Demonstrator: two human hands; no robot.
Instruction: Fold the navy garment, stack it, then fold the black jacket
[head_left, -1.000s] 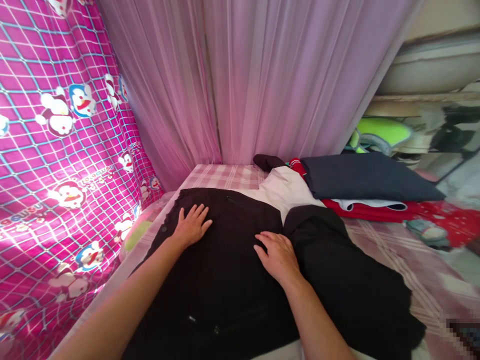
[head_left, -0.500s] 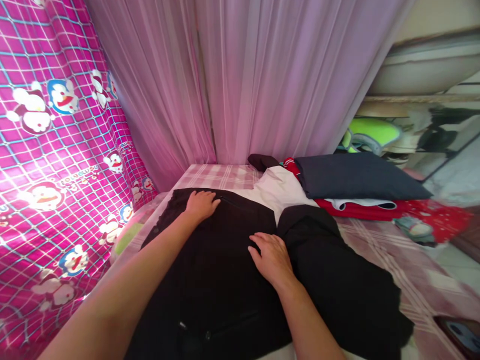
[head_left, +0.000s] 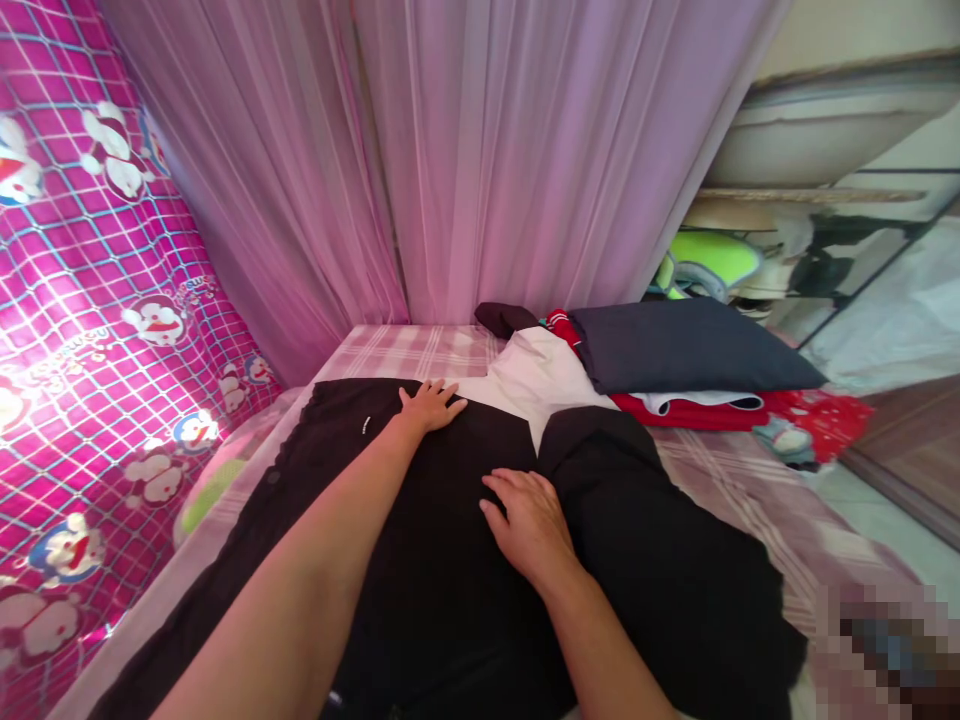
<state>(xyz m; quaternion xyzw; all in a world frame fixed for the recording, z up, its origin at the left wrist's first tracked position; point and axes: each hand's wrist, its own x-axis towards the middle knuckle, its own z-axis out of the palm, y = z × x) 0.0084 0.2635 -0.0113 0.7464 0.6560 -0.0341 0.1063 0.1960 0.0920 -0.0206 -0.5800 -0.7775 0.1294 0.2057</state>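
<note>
Step in hand, by my read: smoothing black garment (head_left: 420, 560) flat on bed (head_left: 757, 500); both palms pressing down, fingers spread, gripping nothing. L hand (head_left: 430, 405) lying at far edge, R hand (head_left: 529, 520) mid-cloth. Long axis running near-to-far, waist end appearing far. Next move probably calling for an edge grip for folding.

The black garment (head_left: 420, 560) lies spread flat across the plaid bed, its far edge against white cloth
</note>
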